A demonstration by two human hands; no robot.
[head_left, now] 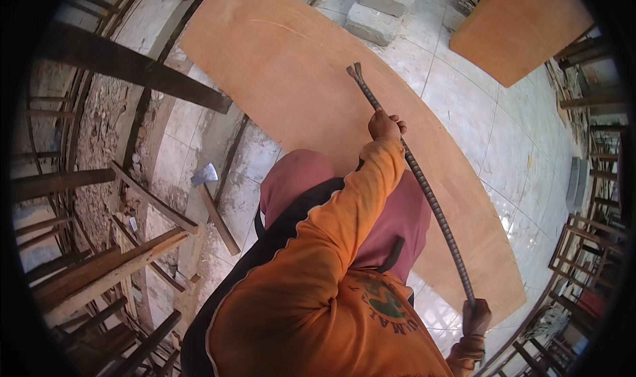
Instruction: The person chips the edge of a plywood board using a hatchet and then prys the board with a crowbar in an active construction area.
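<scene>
A long pry bar point(430, 195) of ribbed steel, with a forked claw at its far end, slants across in front of me. My left hand point(385, 125) is closed round it a little below the claw. Lower right, my right hand point(476, 317) grips the near end. The bar passes over a reddish-brown plywood sheet point(285, 65) that lies on the floor under and beyond my knees. Whether the claw touches the sheet, I cannot tell.
A hatchet point(205, 175) with a wooden handle rests on the floor at left. Dark timber beams point(139, 69) and loose planks point(112, 277) crowd the left side. Concrete blocks point(379, 19) sit at the far side. Another plywood panel point(520, 29) stands at upper right above pale tiles point(483, 105).
</scene>
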